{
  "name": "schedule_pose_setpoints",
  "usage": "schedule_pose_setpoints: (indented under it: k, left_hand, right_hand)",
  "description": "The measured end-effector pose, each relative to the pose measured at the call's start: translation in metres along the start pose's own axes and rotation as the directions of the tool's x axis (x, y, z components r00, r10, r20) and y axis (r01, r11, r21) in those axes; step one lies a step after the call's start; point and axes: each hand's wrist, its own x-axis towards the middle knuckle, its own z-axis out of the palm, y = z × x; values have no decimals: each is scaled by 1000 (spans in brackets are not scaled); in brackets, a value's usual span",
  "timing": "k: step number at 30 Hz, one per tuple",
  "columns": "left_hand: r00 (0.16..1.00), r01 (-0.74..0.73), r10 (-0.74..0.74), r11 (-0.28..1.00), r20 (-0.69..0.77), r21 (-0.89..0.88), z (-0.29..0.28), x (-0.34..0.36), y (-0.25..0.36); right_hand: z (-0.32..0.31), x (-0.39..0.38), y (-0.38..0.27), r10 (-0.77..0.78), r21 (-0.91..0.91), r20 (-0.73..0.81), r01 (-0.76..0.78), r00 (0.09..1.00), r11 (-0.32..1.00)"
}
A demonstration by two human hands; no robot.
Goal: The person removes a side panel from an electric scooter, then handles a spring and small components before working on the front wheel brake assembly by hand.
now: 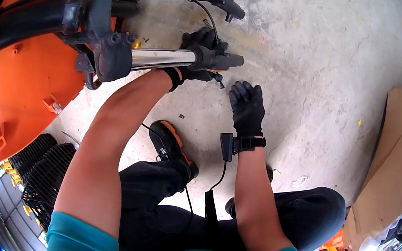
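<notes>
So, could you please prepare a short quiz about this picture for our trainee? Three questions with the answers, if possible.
1. Which hand shows on both sides of the fork leg nearer to the person?
2. Choose one. The large panel at the left of the picture is:
a) green
b) orange
c) white
3. True or false: the right hand is apart from that fork leg.

Key:
1. The left hand; the leg covers part of it.
2. b
3. True; bare floor shows between them.
</notes>
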Motion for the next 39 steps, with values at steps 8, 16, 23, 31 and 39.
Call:
schedule_pose_setpoints:
  k: [8, 16, 23, 31, 39]
  left_hand:
    - [999, -21, 24, 994, 24, -108, 11, -1, -2]
    - [997, 20, -19, 1000, -76, 17, -3, 0, 1]
    - [994, -27, 11, 988, 106, 150, -32, 9, 11]
    - [983, -49, 100, 953, -157, 298, -3, 4, 0]
    - [998, -10, -2, 979, 57, 206, -25, 11, 9]
  right_hand:
    - [-2, -2, 9, -55, 127, -92, 66, 994, 990]
    - [10, -9, 17, 155, -9, -23, -155, 988, 988]
    - [3, -8, 14, 255, -190, -36, -257, 966, 948]
    - [1, 2, 37, 117, -250, 40, -103, 992, 963]
    - [-29, 20, 28, 453, 45, 439, -522, 776, 852]
